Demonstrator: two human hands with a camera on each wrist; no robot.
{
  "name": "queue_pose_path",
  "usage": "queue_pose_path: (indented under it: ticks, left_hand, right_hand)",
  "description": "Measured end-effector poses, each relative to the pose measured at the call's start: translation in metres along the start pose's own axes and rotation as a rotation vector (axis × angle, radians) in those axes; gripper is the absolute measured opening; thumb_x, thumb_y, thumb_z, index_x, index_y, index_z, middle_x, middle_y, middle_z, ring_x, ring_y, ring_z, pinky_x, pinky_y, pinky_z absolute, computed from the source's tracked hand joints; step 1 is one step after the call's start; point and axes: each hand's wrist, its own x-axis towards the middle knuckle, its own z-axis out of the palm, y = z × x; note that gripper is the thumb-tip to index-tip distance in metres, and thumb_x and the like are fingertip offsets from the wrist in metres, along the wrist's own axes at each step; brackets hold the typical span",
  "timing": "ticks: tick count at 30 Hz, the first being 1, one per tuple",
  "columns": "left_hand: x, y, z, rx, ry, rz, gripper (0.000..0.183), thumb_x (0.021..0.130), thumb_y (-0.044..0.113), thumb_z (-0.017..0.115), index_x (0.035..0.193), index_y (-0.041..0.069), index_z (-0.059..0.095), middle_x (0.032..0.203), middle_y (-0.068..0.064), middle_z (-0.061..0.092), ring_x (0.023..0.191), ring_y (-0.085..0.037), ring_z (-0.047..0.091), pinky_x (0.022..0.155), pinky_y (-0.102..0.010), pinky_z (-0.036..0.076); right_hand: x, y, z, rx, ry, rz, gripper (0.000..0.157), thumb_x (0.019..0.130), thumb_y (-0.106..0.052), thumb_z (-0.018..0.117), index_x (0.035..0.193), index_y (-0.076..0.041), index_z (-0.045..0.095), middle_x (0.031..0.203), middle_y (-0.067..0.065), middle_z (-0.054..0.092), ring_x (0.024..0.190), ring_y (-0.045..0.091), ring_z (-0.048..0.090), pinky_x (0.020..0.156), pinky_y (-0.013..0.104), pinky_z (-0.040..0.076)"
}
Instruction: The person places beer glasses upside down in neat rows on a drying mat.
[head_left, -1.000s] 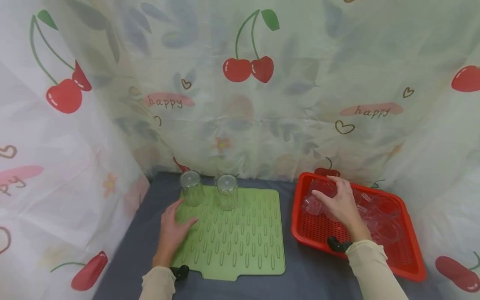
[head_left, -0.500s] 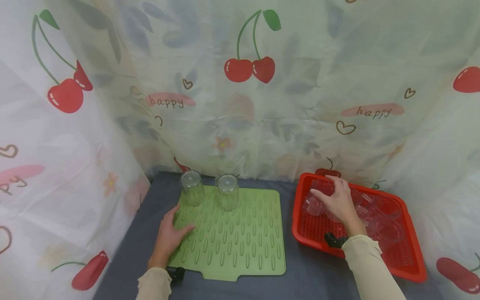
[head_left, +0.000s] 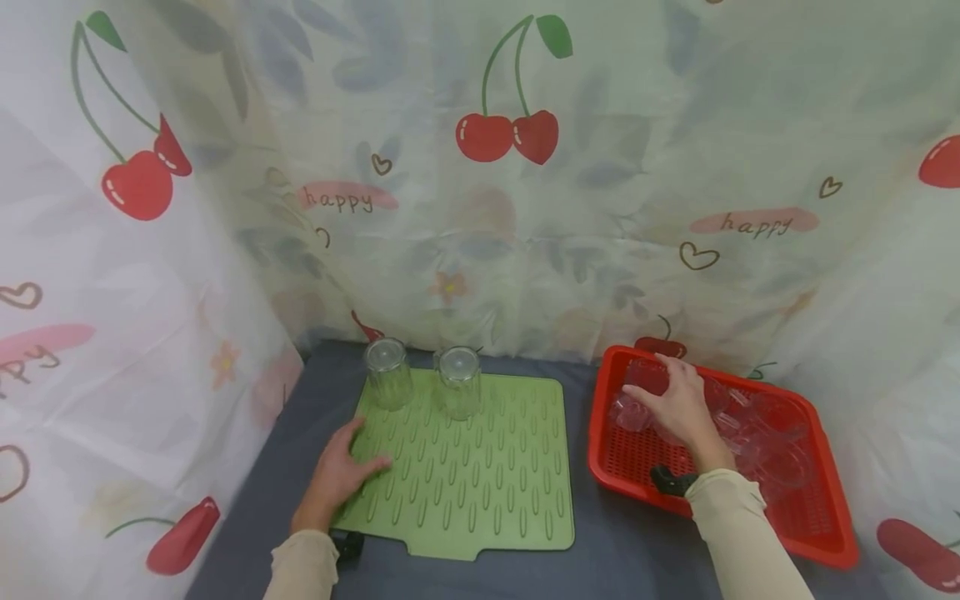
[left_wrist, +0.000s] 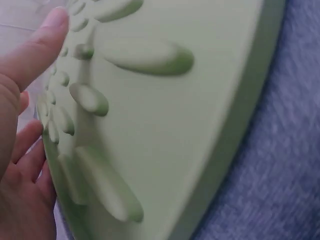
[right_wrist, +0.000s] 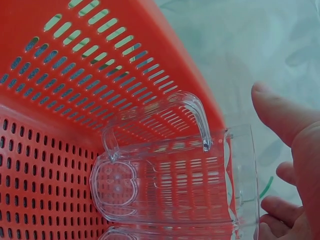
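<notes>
My left hand (head_left: 341, 475), thumb and fingers spread, is at the left edge of a green ribbed mat (head_left: 525, 467); it holds nothing. Two clear glass mugs stand upside down at the mat's far side, one glass (head_left: 390, 385) at the corner and another glass (head_left: 460, 392) to its right. Over the far left part of a red basket (head_left: 598, 425) is my right hand (head_left: 681, 404). In the right wrist view, a clear mug with a handle (right_wrist: 165, 185) lies on its side against the basket wall. Right fingers (right_wrist: 282, 210) are close by its rim, the thumb apart.
Several more clear mugs (head_left: 776, 458) lie in the basket's right part. Dark grey cloth (head_left: 592, 542) covers the table around mat and basket. A cherry-print curtain (head_left: 570, 275) encloses the back and both sides.
My left hand has drawn back from the corner glass towards the mat's near edge. The right hand stays over the basket, nearly unmoved.
</notes>
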Motion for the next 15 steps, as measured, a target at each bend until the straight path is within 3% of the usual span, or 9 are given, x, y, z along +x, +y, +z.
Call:
queue_pose_path:
  ticks: [6, 15]
  left_hand:
    - [0.0034, -0.0033, 0.0015, 0.078, -0.044, 0.001, 0.106, 0.078, 0.046, 0.087, 0.161, 0.012, 0.03, 0.169, -0.02, 0.022, 0.156, -0.044, 0.019, 0.124, -0.063, 0.024]
    - [0.0044, -0.0015, 0.0018, 0.1, -0.049, 0.011, 0.103, 0.078, 0.039, 0.088, 0.16, 0.009, 0.032, 0.169, -0.018, 0.023, 0.158, -0.041, 0.016, 0.125, -0.062, 0.023]
  right_hand:
    - [-0.0014, -0.0017, -0.0016, -0.017, -0.016, 0.0, 0.104, 0.087, -0.049, 0.078, 0.163, -0.009, 0.019, 0.163, 0.031, 0.018, 0.144, 0.053, 0.022, 0.103, 0.078, 0.039]
    - [0.0019, -0.0052, -0.0001, -0.074, -0.06, 0.001, 0.111, 0.082, -0.052, 0.081, 0.163, -0.01, 0.019, 0.163, 0.029, 0.017, 0.145, 0.053, 0.018, 0.102, 0.077, 0.041]
